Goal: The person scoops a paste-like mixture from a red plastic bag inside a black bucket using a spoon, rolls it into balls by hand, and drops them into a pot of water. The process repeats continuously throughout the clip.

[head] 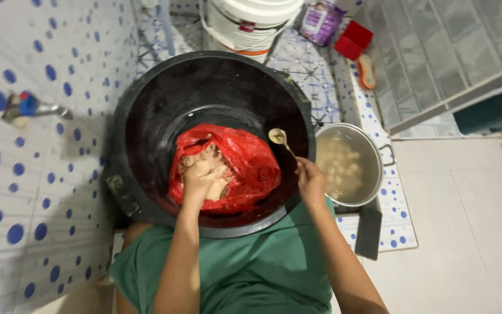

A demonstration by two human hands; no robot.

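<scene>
1. Left hand (200,177) sunk into pale paste (213,168) inside a red plastic bag (251,168), fingers curled and pressed together around a lump of it
2. Red plastic bag lying open at the bottom of a big black basin (146,122), the paste heaped in its left half
3. Right hand (310,181) raised over the basin's right rim, fingers pinching the thin handle of a metal spoon (278,137)
4. Spoon tilted up and to the left, bowl loaded with pale paste, hovering above the bag's upper right edge, apart from it
5. Steel pot (379,168) just right of the basin, touching or nearly touching its rim, filled with cloudy water and pale round balls (338,168)
6. Green garment (262,273) across the lap, pressed against the basin's near rim
7. White bucket (251,20) beyond the basin on the patterned floor; purple packet (321,20), red box (354,39) and a brush (367,71) to its right
8. Tap (30,107) on the blue-dotted tiled wall at left, well apart from both hands
</scene>
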